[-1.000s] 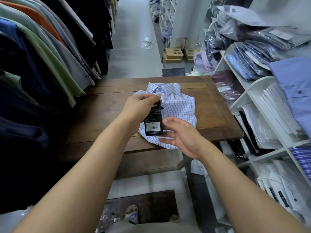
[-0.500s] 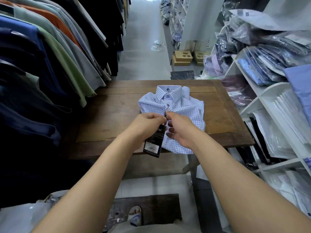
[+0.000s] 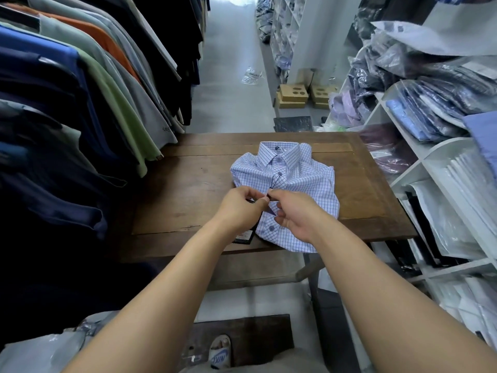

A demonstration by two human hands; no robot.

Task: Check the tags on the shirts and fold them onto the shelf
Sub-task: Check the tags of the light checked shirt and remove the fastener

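Observation:
A folded blue-and-white checked shirt (image 3: pixel 298 179) lies collar away from me on the brown wooden table (image 3: pixel 188 189). A black hang tag (image 3: pixel 244 237) dangles on a thin string from the shirt's front; only its lower end shows below my left wrist. My left hand (image 3: pixel 239 208) pinches the top of the tag at the string. My right hand (image 3: pixel 293 211) meets it fingertip to fingertip and pinches the same spot over the button placket. Both hands hover above the shirt's near half.
Hanging shirts on a rack (image 3: pixel 80 103) crowd the table's left side. White shelves (image 3: pixel 441 162) with bagged and folded shirts line the right. Cardboard boxes (image 3: pixel 293 95) and a dark bag (image 3: pixel 293 123) sit on the aisle floor beyond. My sandalled foot (image 3: pixel 221 351) shows below.
The tag has dropped from being held upright to hanging below my left hand. My right hand moved from under the tag to meet my left hand at the string.

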